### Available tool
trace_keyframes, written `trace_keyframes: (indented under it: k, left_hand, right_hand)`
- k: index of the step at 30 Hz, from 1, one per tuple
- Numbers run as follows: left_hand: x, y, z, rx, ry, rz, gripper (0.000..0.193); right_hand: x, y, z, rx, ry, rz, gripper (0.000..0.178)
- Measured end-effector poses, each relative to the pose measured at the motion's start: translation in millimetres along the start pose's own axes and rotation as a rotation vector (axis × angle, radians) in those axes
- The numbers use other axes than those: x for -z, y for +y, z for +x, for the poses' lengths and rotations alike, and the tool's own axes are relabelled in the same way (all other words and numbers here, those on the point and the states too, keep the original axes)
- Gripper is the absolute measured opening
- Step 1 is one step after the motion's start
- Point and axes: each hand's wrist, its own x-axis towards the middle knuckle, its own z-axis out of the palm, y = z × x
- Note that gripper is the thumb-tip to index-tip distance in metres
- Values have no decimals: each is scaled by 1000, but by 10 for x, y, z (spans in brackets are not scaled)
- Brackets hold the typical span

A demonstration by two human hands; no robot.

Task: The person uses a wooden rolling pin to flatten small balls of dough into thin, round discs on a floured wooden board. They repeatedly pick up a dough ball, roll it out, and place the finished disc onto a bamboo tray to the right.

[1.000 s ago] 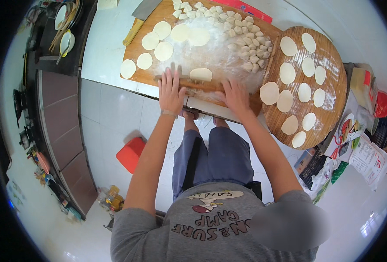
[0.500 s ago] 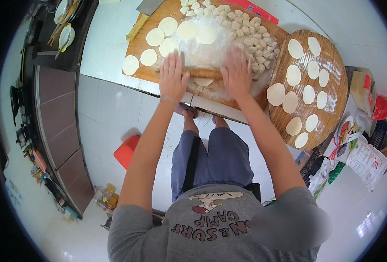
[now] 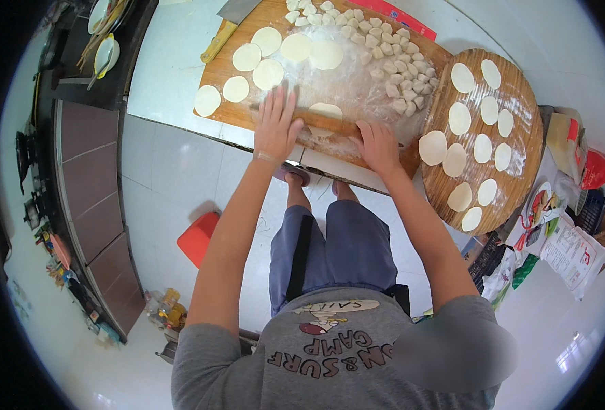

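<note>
A wooden rolling pin [image 3: 330, 124] lies across a dough round [image 3: 326, 109] near the front edge of the floured board [image 3: 210, 117]. My left hand [image 3: 275, 124] rests over the pin's left part, palm down, fingers stretched forward. At the other end, my right hand [image 3: 379, 145] is bent over the pin with its fingers curled. Part of the round is covered by the pin. Several flat dough wrappers [image 3: 268, 74] lie on the board's left and middle, and many small dough pieces [image 3: 406, 72] are heaped at its right.
A cleaver [image 3: 218, 41] lies at the board's far left corner. To the right, a round wooden board [image 3: 521, 171] carries several wrappers. Bags and packages [image 3: 570, 246] crowd beyond it. A red stool [image 3: 198, 238] stands on the floor, left of my legs.
The rolling pin has come nearer to me, uncovering the round's far part. My right hand has drawn back and its fingers have curled; my left hand has shifted slightly nearer, fingers still extended.
</note>
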Motion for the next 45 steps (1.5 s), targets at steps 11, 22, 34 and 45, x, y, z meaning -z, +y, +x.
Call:
trace_keyframes:
  k: [11, 22, 34, 45]
  left_hand:
    - [-353, 499, 443, 68, 118, -166, 31]
    - [34, 787, 422, 122, -173, -249, 21]
    - [149, 3528, 1778, 188, -423, -1183, 16]
    - [-606, 2692, 1920, 135, 214, -960, 26]
  right_hand:
    - [528, -336, -238, -421, 277, 450, 31]
    - [1144, -385, -709, -380, 398, 657, 29]
    - [1974, 532, -1468, -593, 798, 709, 28]
    - [1692, 742, -1816, -694, 726, 667, 28]
